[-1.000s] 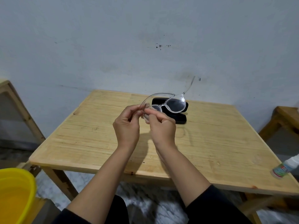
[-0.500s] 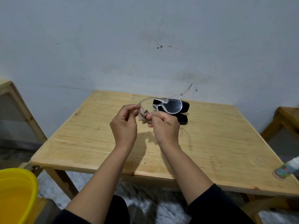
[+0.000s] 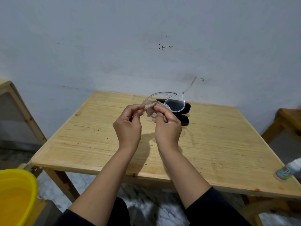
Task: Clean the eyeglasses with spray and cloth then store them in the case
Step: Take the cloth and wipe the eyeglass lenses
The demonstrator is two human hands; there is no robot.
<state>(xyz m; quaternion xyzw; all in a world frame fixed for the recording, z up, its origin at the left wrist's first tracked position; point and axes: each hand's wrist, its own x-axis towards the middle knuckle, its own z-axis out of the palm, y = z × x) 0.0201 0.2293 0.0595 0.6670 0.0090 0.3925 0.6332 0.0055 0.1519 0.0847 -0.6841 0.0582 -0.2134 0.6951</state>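
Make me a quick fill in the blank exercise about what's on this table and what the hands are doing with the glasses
1. Both hands hold the clear eyeglasses above the wooden ____.
2. The right hand presses a beige ____ against one lens.
3. Behind the hands, the black eyeglass case lies ____.
4. The spray bottle lies at the table's ____ edge.

Missing words: table; cloth; open; right

Single head-worn view, angled forward and down, close over wooden table [image 3: 101, 144]; wide-angle, edges probably distorted.
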